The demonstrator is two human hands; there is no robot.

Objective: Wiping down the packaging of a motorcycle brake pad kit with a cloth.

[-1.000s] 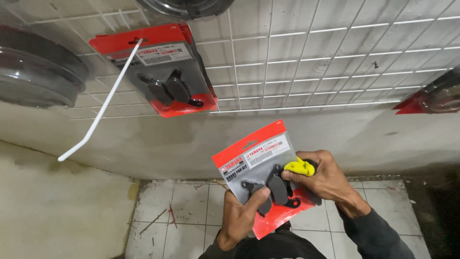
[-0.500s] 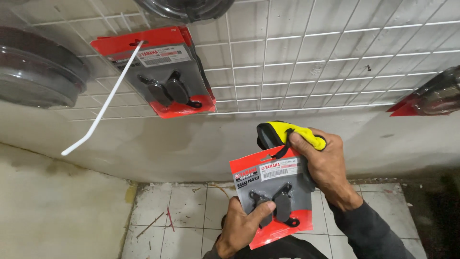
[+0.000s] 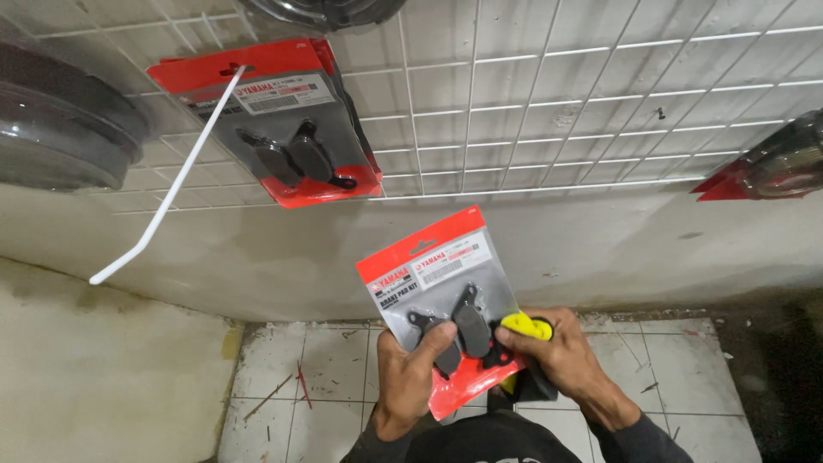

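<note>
A person's left hand (image 3: 411,377) grips a red-and-grey blister pack (image 3: 441,300) of brake pads by its lower edge, thumb pressed across the front just beside the dark pads sealed inside. The pack tilts up and to the left, held in front of a bare concrete wall (image 3: 600,249) and above a white tiled floor (image 3: 326,377). The right hand (image 3: 566,364) closes around a yellow-and-black tool (image 3: 525,330) and presses against the pack's lower right corner; most of the tool is hidden behind the fingers and the pack, so its kind cannot be told. Dark sleeves cover both wrists.

Higher on the wall, a white wire grid (image 3: 557,111) carries a second, matching pack (image 3: 274,120), hanging tilted at upper left. A white rod (image 3: 167,193) slants down across that pack toward the lower left. A dark rounded part (image 3: 60,129) hangs at far left, and a red-and-dark wrapped item (image 3: 771,163) at far right.
</note>
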